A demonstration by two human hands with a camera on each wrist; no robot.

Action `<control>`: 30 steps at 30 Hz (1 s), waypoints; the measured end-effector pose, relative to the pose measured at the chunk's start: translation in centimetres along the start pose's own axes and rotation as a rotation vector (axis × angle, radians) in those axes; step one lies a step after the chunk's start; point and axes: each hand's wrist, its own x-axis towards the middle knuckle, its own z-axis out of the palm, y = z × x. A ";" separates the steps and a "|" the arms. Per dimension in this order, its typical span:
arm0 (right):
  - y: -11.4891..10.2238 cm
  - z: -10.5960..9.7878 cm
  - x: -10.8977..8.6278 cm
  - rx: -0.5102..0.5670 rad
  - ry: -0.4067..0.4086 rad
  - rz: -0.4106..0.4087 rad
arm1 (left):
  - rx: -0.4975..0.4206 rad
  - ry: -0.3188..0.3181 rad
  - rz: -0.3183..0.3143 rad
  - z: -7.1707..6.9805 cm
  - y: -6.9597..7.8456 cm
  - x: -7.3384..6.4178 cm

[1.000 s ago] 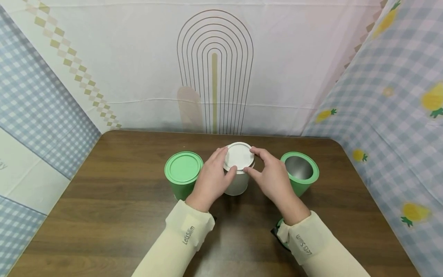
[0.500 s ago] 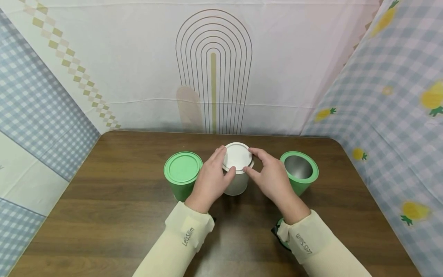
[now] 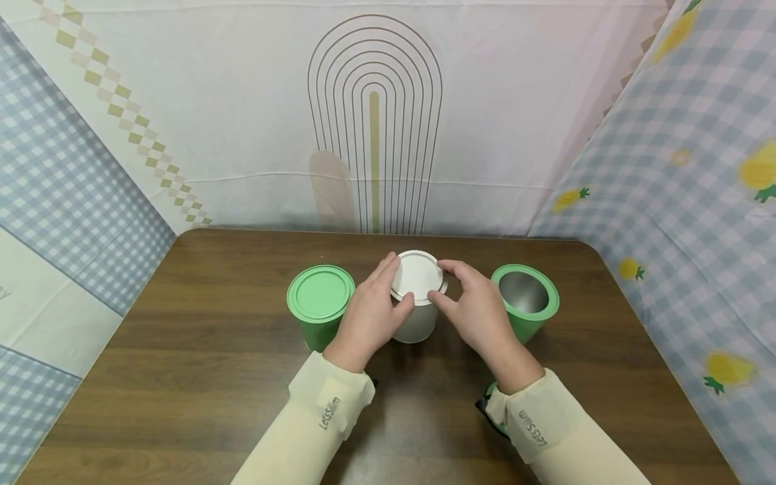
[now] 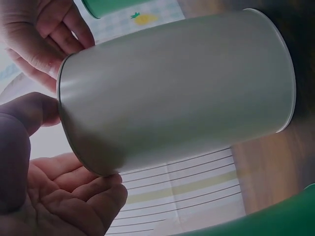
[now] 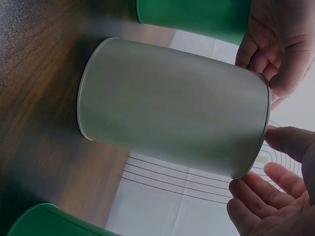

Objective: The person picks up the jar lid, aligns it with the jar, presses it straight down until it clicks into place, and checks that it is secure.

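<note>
A white round lid [image 3: 417,275] sits on top of a pale grey can [image 3: 415,329], tilted or slightly off the rim at its right side. My left hand [image 3: 371,313] holds the lid's left edge between thumb and fingers. Across from it, my right hand [image 3: 479,310] holds the right edge the same way. Both wrist views show the can's smooth side wall [image 4: 182,88], with fingertips at its top rim. The lid's top is hidden in those views.
Left of the pale can stands a green can [image 3: 321,296] with its lid on. On the right is a green can [image 3: 526,296] without a lid, its metal inside showing. A green round piece [image 3: 498,428] lies partly under the right sleeve. All are on a brown wooden table [image 3: 182,377].
The lid has shifted slightly to the left and then back to the right on the can, with both hands staying at its edges. The green cans have not moved.
</note>
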 end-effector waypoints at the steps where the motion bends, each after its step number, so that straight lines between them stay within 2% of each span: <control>1: 0.0 0.0 0.0 -0.003 -0.001 -0.001 | 0.006 -0.006 -0.002 0.0 0.0 0.0; 13: 0.0 -0.1 0.1 -0.008 -0.027 0.021 | 0.005 0.001 0.010 0.1 -0.1 -0.1; 23: 0.0 -0.1 0.1 -0.010 -0.023 0.006 | -0.003 -0.029 -0.021 0.0 -0.1 0.0; 30: -0.2 -0.1 0.2 -0.013 -0.032 0.001 | -0.027 -0.017 -0.025 0.0 -0.1 0.0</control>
